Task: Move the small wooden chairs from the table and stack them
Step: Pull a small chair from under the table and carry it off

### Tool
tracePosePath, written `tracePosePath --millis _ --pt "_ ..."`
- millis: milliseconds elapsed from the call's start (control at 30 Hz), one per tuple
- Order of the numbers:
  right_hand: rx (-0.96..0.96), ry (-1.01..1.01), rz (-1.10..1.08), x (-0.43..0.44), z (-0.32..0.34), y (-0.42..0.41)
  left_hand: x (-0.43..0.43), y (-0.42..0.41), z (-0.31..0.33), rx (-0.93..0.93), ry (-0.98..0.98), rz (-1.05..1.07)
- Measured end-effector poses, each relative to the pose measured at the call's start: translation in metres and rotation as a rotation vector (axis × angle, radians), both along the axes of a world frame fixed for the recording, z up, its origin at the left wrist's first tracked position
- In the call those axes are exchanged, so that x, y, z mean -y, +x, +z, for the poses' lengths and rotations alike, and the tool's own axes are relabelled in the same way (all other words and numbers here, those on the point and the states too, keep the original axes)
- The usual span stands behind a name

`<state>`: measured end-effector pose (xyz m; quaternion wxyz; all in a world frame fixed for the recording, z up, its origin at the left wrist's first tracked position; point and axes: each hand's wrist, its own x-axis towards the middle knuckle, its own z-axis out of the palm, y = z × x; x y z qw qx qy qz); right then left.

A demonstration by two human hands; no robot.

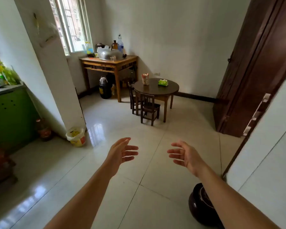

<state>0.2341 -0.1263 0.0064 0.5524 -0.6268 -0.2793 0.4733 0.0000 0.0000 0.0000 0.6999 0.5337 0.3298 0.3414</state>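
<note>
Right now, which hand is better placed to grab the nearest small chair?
Neither clearly. The left hand and right hand are both open, empty and level, far from the nearest chair, which stands roughly midway ahead; both could grip it.

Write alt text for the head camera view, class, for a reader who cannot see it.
Two empty, open hands, left hand and right hand, reach forward over a pale tiled floor. Across the room, two small wooden chairs stand at a round dark table holding a green tissue pack and a carton.
</note>
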Motion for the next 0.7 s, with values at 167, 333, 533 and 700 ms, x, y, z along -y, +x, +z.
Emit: tracePosePath --millis 167,333,533,700 --pt "-0.035 -0.019 -0.041 -0.079 0.002 -0.013 -0.082 -0.009 0.011 -0.029 -0.024 -0.014" --pt "-0.043 -0.044 -0.044 -0.138 -0.005 -0.024 -0.151 -0.013 0.01 -0.036 -0.03 -0.06" --pt "-0.034 -0.074 -0.048 -0.196 -0.012 -0.017 -0.204 -0.007 -0.006 -0.033 -0.071 -0.079" --pt "-0.038 -0.077 -0.05 -0.254 -0.023 0.006 -0.258 0.014 -0.017 -0.041 -0.079 -0.071"
